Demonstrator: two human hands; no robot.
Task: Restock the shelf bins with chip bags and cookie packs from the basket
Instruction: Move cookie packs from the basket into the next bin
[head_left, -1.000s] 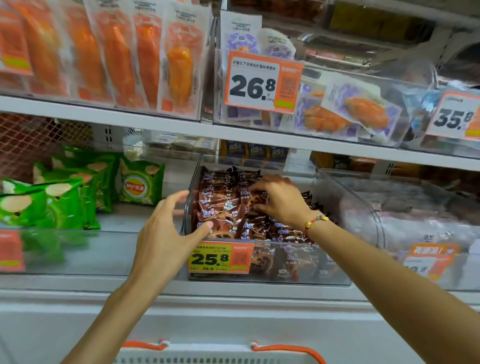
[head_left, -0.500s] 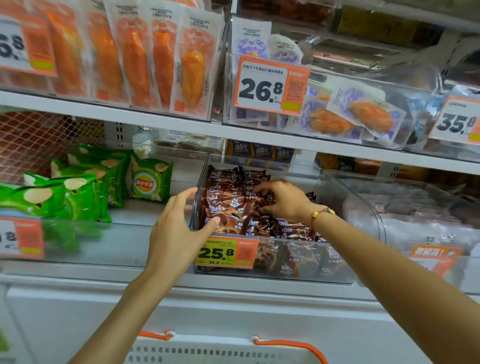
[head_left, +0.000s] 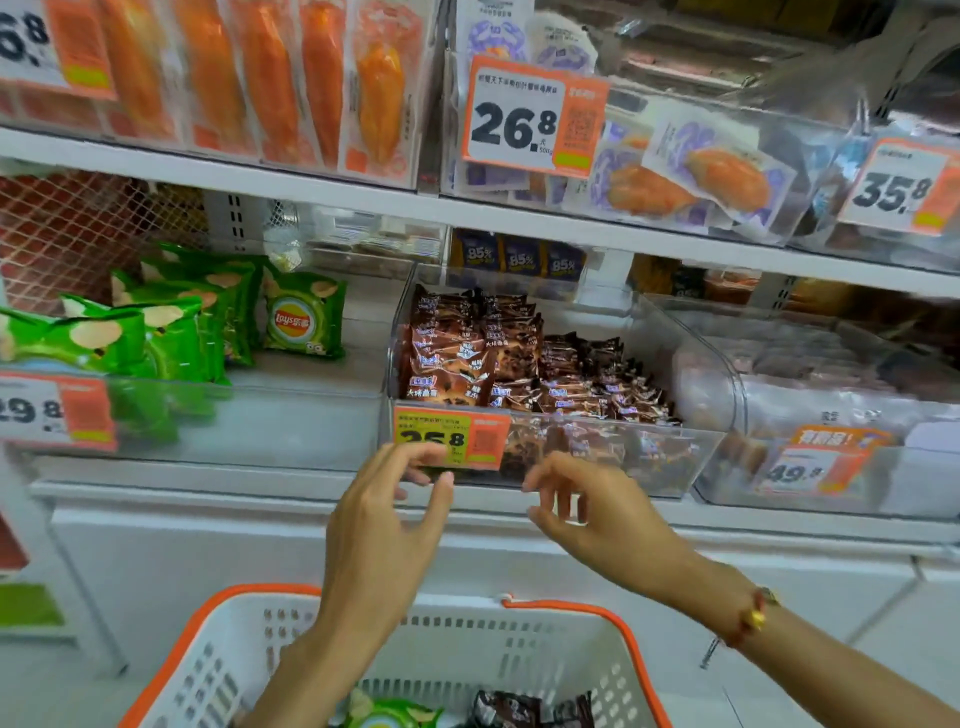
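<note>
Head view: both hands hover empty before the shelf lip, the left hand (head_left: 387, 525) and right hand (head_left: 587, 512) each with a loose, spread grip, pinching nothing. Just above them sits the clear bin (head_left: 691, 457) of brown cookie packs (head_left: 467, 348); below, the basket (head_left: 519, 654) holds a green chip bag (head_left: 392, 714) and more cookie packs (head_left: 524, 709). Best reach down next, taking a few packs and keeping labels forward. A second ago the right hand was inside the bin arranging packs and the left braced its corner; both have since drawn back.

White metal shelf (head_left: 208, 486): clear plastic bins carried; green chip bags (head_left: 171, 332) left, brown cookie packs (head_left: 498, 358) centre.
</note>
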